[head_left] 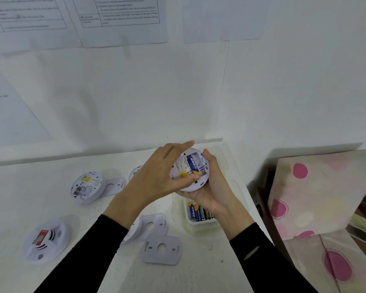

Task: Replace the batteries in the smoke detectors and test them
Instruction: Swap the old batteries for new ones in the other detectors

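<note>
On the surface (199, 271) at the near left lies a face-up detector (47, 242), and beyond it an opened detector (87, 186), back up. Right of those, my left grip (156, 178) reaches over the held detector (190, 170), fingers mostly straight, one fingertip pressing by the near end of the blue battery (193, 164) in its bay. My right grip (211, 187) cradles that detector from beneath, curled round its rim, above the battery tray (199, 224). I judge I am seating cells; next I should press this one flat and check whether another is needed.

Bright, even light — soft focus, edges warped.
</note>
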The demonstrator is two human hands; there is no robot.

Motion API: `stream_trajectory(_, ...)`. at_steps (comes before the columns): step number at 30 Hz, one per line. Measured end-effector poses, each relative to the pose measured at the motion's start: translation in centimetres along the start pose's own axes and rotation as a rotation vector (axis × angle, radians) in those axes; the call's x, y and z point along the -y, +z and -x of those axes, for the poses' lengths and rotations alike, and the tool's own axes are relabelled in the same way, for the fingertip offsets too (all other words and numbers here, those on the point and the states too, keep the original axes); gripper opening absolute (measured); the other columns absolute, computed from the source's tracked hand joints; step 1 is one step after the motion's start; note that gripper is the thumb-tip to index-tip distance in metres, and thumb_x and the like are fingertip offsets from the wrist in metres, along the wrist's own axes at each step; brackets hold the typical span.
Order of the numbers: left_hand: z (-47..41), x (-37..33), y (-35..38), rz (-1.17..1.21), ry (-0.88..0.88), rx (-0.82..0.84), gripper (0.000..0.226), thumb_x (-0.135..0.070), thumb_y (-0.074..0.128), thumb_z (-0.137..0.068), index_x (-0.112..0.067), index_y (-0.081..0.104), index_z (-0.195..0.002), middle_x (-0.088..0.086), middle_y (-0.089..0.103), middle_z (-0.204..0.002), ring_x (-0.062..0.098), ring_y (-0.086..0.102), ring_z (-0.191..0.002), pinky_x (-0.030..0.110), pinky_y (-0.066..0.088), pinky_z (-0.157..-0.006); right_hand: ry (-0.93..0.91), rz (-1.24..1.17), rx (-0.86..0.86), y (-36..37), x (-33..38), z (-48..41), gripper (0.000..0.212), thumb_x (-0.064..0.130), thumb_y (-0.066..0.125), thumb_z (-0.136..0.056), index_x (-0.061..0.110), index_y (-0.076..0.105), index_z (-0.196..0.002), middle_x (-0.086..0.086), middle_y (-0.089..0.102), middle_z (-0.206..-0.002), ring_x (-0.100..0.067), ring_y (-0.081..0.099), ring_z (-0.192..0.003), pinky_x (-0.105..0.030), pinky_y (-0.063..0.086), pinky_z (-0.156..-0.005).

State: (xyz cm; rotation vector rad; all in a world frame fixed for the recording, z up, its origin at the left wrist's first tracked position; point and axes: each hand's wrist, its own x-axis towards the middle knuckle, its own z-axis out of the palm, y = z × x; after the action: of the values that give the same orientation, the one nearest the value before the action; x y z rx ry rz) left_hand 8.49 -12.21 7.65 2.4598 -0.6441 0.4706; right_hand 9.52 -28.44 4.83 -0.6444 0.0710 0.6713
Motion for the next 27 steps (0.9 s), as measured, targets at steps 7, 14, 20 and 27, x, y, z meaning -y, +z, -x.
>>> stream_trajectory(7, -0.1, 1.0, 2.2, -0.054, 0.277, -0.097, 0.033, -0.014, 0.069, -0.085, -0.033, 0.07, -0.112, 0.003, 0.049, -0.142, 0.029, 0.045, -0.126, 0.049, 0.04, -0.102, 0.039, -0.041, 0.007, 0.0, 0.4, 0.4, 0.051, 0.056, 0.052, -0.091, 0.014, 0.071, -0.113, -0.017, 0.06, -0.131, -0.031, 0.055, -0.125, -0.051, 0.04, -0.106)
stream_trajectory(14, -1.3, -1.1, 2.8, 0.495, -0.037, -0.224, 0.029, 0.003, 0.063, -0.087, -0.022, 0.074, -0.097, -0.012, 0.068, -0.109, 0.005, 0.06, -0.108, 0.028, 0.047, -0.092, 0.034, -0.078, -0.109, -1.3, 1.0, 0.7, 0.057, 0.059, 0.051, -0.09, 0.011, 0.067, -0.116, -0.017, 0.064, -0.125, -0.032, 0.063, -0.113, -0.053, 0.046, -0.1)
stream_trajectory(20, -3.9, 2.3, 5.0, 0.808, -0.576, -0.36, 0.01, -0.018, 0.068, -0.09, -0.02, 0.073, -0.099, -0.004, 0.075, -0.087, 0.004, 0.067, -0.089, 0.02, 0.051, -0.084, -0.105, -0.069, -0.304, -4.2, 2.1, 1.2, 0.062, 0.061, 0.044, -0.091, 0.012, 0.06, -0.125, -0.021, 0.065, -0.123, -0.038, 0.059, -0.116, -0.055, 0.048, -0.096)
stream_trajectory(27, -5.3, 5.1, 10.6, 0.018, -0.385, 0.308, 0.02, -0.022, 0.064, -0.092, -0.016, 0.076, -0.107, 0.005, 0.07, -0.1, 0.024, 0.06, -0.099, 0.032, 0.044, -0.085, -0.205, -0.164, -0.328, -5.6, 3.3, 1.7, 0.055, 0.058, 0.04, -0.095, 0.014, 0.059, -0.121, -0.022, 0.061, -0.125, -0.039, 0.058, -0.115, -0.059, 0.043, -0.1)
